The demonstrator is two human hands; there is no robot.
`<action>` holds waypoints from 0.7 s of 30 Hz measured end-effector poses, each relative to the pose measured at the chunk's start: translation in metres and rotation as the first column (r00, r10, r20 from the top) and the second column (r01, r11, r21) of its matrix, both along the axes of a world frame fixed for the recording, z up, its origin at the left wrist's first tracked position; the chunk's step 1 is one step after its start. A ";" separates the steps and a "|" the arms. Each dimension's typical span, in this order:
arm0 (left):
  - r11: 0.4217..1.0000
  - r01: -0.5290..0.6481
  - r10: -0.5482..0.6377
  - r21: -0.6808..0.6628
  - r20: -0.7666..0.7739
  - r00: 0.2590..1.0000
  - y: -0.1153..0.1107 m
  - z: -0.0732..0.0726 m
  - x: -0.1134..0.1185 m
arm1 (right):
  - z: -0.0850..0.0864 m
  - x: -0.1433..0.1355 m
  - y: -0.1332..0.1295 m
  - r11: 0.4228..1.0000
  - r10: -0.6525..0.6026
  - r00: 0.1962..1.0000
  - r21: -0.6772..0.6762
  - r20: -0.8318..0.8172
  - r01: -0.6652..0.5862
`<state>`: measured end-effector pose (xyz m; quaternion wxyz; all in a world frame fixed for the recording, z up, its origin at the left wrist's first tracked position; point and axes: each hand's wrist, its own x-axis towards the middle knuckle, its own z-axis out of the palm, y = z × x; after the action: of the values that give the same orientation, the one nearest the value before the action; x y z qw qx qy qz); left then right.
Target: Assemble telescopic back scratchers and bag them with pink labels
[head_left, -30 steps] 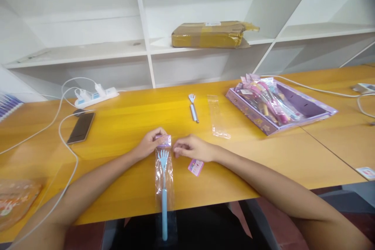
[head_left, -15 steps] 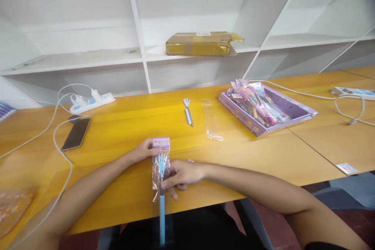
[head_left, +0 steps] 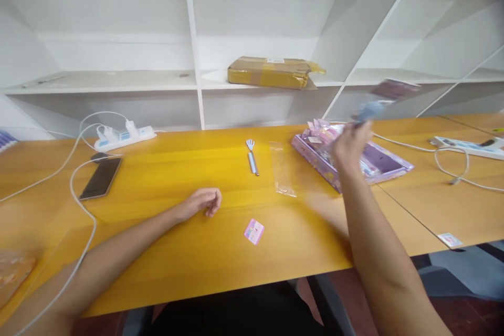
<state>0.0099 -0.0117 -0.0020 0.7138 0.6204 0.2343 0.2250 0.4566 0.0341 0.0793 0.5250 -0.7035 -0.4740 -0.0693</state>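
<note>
My right hand [head_left: 350,149] is raised over the purple box [head_left: 315,164], its fingers closed on a blue back scratcher [head_left: 370,110] in a clear bag with a printed top. Motion smears this pack. My left hand [head_left: 202,202] rests on the table with nothing in it, fingers loosely bent and a little apart. To its right lies a small pink card [head_left: 254,231]. Farther back is another back scratcher [head_left: 252,157], unwrapped, with a pale blue hand-shaped end. An empty clear bag [head_left: 282,170] lies flat beside it. Several bagged items partly fill the box, some hidden by my right hand.
A white power strip [head_left: 124,138] with plugs and cables stands at the back left, near a dark phone [head_left: 101,177]. Another power strip [head_left: 468,147] is at the right. A taped cardboard parcel [head_left: 270,72] sits on the shelf. A small card [head_left: 450,240] lies near the front edge.
My right hand has carried the bagged back scratcher from in front of me up and right, over the box. My left hand has let go of it. The pink card now shows fully.
</note>
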 end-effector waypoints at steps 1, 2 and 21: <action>1.000 0.007 -0.007 0.007 -0.008 1.000 -0.001 0.000 0.000 | 0.003 0.023 -0.001 0.977 -0.206 0.978 0.049 -0.040 0.207; 1.000 0.012 -0.012 0.012 -0.014 1.000 -0.001 0.000 0.000 | 0.005 0.044 -0.002 0.937 -0.339 0.940 0.071 -0.046 0.341; 0.994 0.024 -0.013 0.104 -0.098 0.995 -0.005 0.001 -0.001 | -0.033 0.062 0.006 0.960 -0.163 0.951 -0.183 0.262 0.214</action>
<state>0.0085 -0.0167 -0.0005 0.6699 0.6696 0.2506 0.2000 0.5189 0.0404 0.0465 0.3768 -0.7830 -0.4699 -0.1552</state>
